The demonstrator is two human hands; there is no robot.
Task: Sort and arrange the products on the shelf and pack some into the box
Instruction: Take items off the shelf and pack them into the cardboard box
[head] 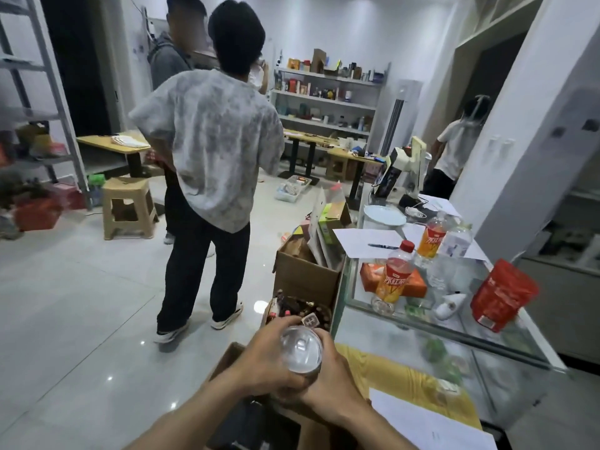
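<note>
Both hands hold one clear glass bottle [301, 351], seen end-on and a little blurred. The left hand [264, 363] has its fingers [281, 323] curled round the bottle's left side. The right hand [332, 380] grips the right and lower side, fingers wrapped under it. The bottle is held in the air above an open cardboard box [227, 358] at the bottom of the view, just left of the glass surface [383, 329].

Just beyond the hands a second carton [303, 277] stands on the floor, and packed against its near side are many small dark bottles [297, 309].

On the glass surface stand two orange iced-tea bottles, one near [395, 279] and one further back [431, 239], with a clear water bottle [456, 243] just beside the far one. A red pouch [501, 295] stands near the right edge. A pen [383, 246] lies on a white sheet [367, 241].

A person in a mottled grey T-shirt [214, 141] stands on the tiled floor with their back turned. Against the far wall is a shelf [328, 103] crowded with products, and a beige plastic stool [128, 206] stands at left.
</note>
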